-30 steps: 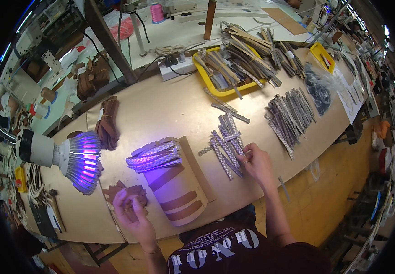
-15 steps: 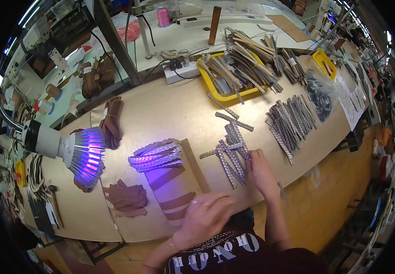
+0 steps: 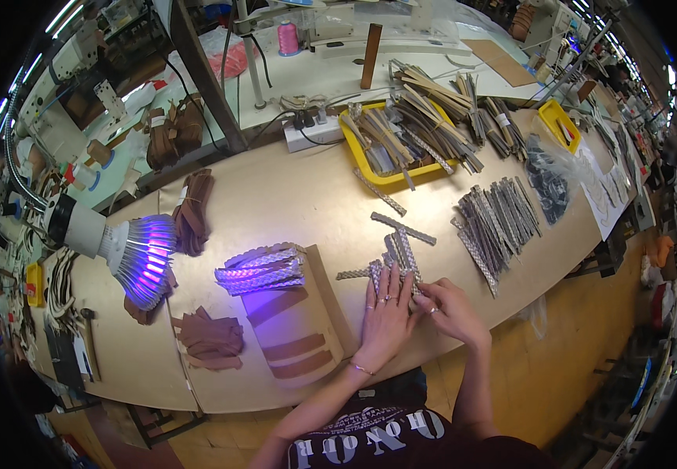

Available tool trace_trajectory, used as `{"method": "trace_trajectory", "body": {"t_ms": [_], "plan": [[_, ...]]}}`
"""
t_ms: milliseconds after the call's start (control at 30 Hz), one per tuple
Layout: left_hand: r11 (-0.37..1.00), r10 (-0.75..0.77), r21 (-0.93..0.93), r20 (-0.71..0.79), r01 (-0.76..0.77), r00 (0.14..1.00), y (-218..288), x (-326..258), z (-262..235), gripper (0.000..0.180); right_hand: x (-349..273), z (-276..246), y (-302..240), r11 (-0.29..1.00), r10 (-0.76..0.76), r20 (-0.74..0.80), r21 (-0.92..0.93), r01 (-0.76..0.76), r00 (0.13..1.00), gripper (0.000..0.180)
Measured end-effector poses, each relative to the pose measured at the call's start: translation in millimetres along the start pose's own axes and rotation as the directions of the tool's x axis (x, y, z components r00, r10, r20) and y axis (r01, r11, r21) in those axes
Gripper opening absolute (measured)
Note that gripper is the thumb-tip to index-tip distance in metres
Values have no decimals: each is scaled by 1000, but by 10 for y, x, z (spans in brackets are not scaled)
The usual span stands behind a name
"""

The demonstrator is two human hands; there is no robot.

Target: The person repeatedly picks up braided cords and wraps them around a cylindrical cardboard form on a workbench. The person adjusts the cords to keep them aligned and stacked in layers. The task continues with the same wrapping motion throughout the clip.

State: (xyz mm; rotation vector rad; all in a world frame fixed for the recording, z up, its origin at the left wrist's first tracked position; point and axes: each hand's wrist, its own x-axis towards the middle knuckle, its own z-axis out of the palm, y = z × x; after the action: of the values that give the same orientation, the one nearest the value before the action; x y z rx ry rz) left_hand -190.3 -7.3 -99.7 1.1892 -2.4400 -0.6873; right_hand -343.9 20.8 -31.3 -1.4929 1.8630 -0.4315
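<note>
My left hand (image 3: 388,316) lies flat with its fingers stretched over a small pile of grey-white braided strips (image 3: 405,252) on the table. Right beside it, my right hand (image 3: 449,310) has its fingers curled together at the right edge of that pile, pinching a braided strip whose held end is mostly hidden. One strip (image 3: 352,274) sticks out crosswise to the left of the pile. Two more lie apart beyond it, a grey strip (image 3: 403,227) and a longer braided one (image 3: 379,193).
Brown board (image 3: 327,289) left of my hands carries braided strips under a purple-lit lamp (image 3: 141,262). Brown strips (image 3: 209,338) lie farther left. A row of braided strips (image 3: 503,227) is at right; a yellow tray (image 3: 389,180) full of strips stands behind.
My left hand has moved up and right from the table's front edge onto the braided strips. My right hand has shifted slightly nearer to me, staying at the pile.
</note>
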Motion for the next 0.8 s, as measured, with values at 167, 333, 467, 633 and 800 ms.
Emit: {"method": "trace_trajectory", "body": {"t_ms": [167,333,467,633,800], "plan": [[988,26,151,41,-32,999,-31,-31,13,74,-31,-49,23,996,-92,-9,-2,92,996,40],[997,5,78,-25,-3,1000,-13,-34,30,70,-31,94,172,934,55,-56,355,-31,997,30],[998,24,60,-43,-21,999,-12,-38,42,65,11,103,295,796,197,-196,604,-40,960,24],[997,0,72,-6,1,1000,-4,-26,7,57,-88,81,190,916,127,-234,400,-23,964,26],[997,-1,81,-21,3,1000,13,-27,3,54,-37,205,135,997,-67,-459,-2,74,886,24]]}}
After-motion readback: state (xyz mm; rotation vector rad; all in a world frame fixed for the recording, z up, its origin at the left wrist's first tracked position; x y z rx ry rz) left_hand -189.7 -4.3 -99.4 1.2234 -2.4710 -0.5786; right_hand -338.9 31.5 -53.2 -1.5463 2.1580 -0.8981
